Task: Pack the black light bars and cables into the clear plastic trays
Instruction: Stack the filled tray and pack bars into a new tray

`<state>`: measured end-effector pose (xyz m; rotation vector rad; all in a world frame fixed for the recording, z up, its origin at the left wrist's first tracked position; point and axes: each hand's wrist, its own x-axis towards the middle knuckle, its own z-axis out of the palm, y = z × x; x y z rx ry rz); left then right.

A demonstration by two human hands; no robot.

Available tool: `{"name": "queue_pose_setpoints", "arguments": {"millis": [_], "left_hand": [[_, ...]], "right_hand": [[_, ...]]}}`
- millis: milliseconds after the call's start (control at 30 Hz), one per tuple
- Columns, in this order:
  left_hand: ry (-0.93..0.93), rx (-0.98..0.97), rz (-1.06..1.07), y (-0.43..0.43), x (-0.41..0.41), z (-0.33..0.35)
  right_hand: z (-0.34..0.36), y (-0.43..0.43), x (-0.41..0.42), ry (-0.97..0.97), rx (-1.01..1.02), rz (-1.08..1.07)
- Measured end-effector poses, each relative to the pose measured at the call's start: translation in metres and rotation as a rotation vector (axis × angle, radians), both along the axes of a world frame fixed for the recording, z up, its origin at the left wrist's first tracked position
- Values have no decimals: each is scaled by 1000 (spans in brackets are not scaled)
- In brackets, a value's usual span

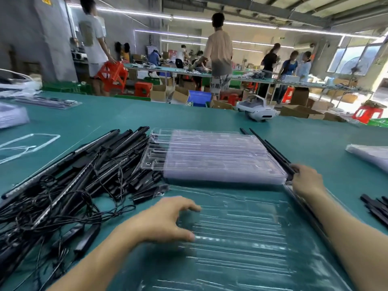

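Left hand (168, 219), fingers spread, presses clear tray (247, 244); right hand (307, 179) seemingly pinches light bars (281, 159), which could snag the tray stack (220, 156).

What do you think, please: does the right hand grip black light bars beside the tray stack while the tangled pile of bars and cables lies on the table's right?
Not quite: the head view shows the tangled pile on the left of the table. The right hand does grip black light bars beside the tray stack.
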<state>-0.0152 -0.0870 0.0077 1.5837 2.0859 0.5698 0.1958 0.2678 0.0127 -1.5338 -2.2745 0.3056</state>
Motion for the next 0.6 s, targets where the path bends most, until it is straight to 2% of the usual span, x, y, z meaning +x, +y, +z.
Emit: {"name": "queue_pose_setpoints", "arguments": {"millis": [67, 133, 267, 367, 600], "left_hand": [[-8, 151, 134, -6, -18, 6], [137, 244, 293, -8, -34, 6], [326, 175, 588, -10, -46, -11], [324, 200, 675, -6, -43, -28], [179, 268, 775, -2, -44, -38]], "right_hand": [[-7, 20, -7, -24, -27, 15], [-13, 35, -12, -79, -64, 45], [-18, 53, -11, -147, -149, 27], [-24, 56, -5, -137, -105, -21], [-28, 62, 1, 136, 11, -121]]}}
